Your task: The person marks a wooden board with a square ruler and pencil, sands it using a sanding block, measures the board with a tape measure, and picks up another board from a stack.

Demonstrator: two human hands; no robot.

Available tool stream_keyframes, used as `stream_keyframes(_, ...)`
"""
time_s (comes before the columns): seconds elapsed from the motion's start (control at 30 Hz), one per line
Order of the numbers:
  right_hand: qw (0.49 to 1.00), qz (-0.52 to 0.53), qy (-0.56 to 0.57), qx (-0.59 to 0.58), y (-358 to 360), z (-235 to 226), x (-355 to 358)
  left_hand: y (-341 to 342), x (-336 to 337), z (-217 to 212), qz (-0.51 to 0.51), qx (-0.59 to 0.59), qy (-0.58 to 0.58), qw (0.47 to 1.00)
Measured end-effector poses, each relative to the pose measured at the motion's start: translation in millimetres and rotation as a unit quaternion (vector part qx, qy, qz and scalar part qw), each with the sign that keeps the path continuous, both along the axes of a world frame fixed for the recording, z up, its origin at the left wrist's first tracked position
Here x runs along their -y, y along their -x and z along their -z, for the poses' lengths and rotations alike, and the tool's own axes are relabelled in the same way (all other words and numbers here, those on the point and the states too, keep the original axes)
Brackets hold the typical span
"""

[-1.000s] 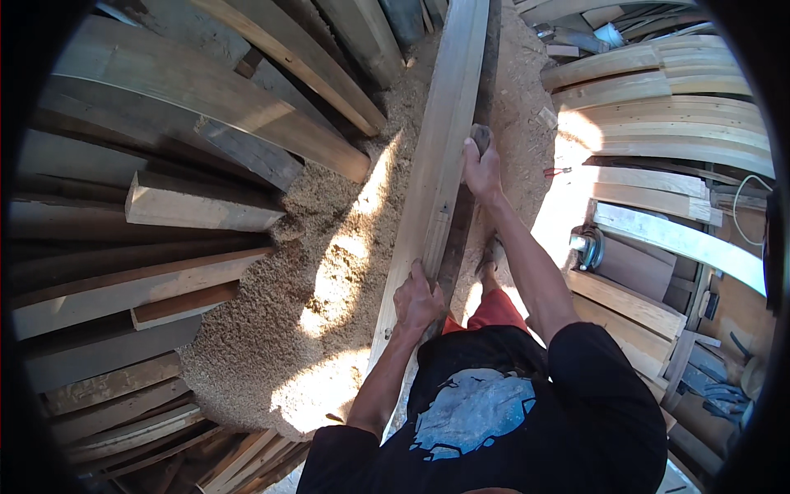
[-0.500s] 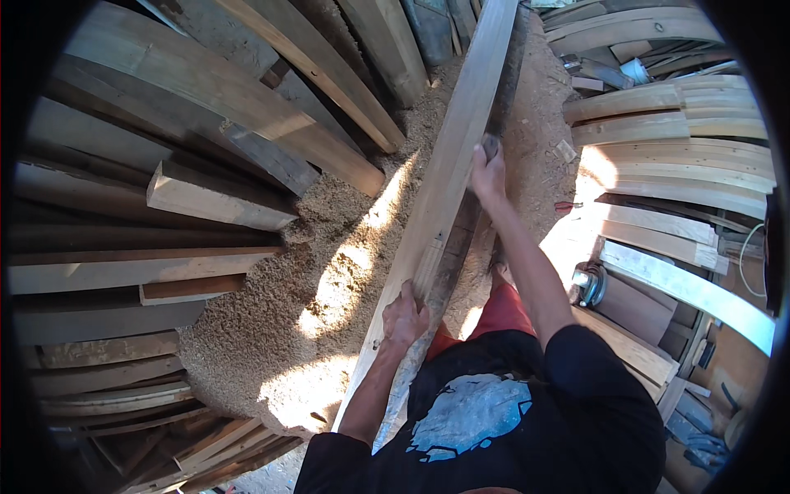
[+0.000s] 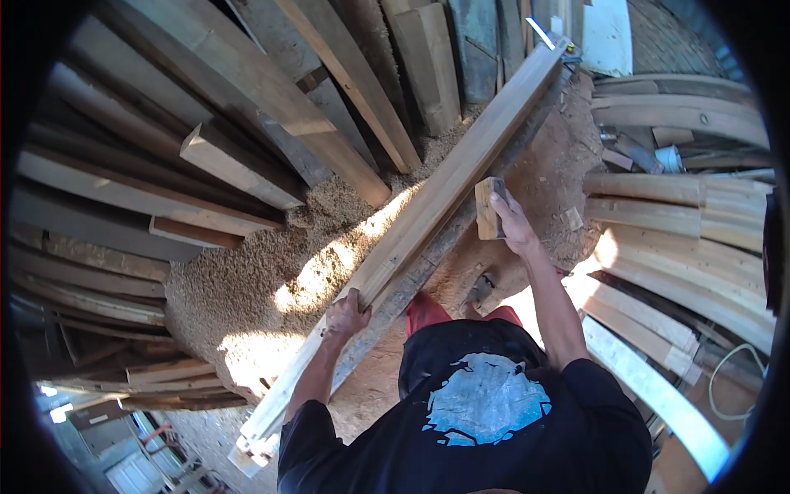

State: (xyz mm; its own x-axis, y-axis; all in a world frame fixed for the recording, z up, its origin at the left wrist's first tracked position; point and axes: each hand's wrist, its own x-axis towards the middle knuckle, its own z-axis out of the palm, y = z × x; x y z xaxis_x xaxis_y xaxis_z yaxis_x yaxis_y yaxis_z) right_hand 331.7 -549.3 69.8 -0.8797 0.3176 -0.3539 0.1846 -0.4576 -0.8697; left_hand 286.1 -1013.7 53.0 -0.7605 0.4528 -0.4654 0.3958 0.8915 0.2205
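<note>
- Gripping the near portion of a long pale plank, the left hand is closed over the plank's left edge, fingers wrapped around the wood.
- Plank position: it runs diagonally from the lower left of the view, near the person's left elbow, up to the upper right, where its far end reaches the stacked timber. A darker, rougher beam lies directly under it along the same line.
- Right hand: closed around a small rectangular wooden block, held upright against the right edge of the plank at about mid-length. The fingers cover the block's right side; the thumb position cannot be told.
- Both arms are extended forward, the right reaching farther up the plank than the left.
- Floor: a deep layer of sawdust spreads to the left of the plank, with sunlit patches beside it.
- Left side: heavy boards and beams lie fanned out over the sawdust, some with cut ends facing the person.
- Right side: a stack of curved light boards lies well apart from the plank, beyond the right forearm.
- Person: a dark shirt with a pale blue print and red legwear show at the lower middle, just beside the near part of the beam.
</note>
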Motion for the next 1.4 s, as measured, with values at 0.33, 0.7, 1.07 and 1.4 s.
stream_keyframes(0.33,0.912,-0.348,-0.214,-0.027,123.2,-50.3,8.3,-10.8,-3.5,0.1,-0.062,-0.033,0.004,0.998)
stream_keyframes(0.7,0.538,-0.765,-0.347,-0.067,220.9,-18.5,84.3,-29.1,-32.9,-2.5,-0.218,-0.131,-0.015,0.967)
stream_keyframes(1.07,0.366,-0.893,-0.208,-0.158,271.2,26.7,70.5,-38.3,-353.9,51.2,-0.637,-0.171,-0.448,0.604)
stream_keyframes(1.4,0.324,-0.913,-0.158,-0.192,287.4,47.4,55.7,42.7,-470.7,66.4,-0.755,-0.129,-0.469,0.439)
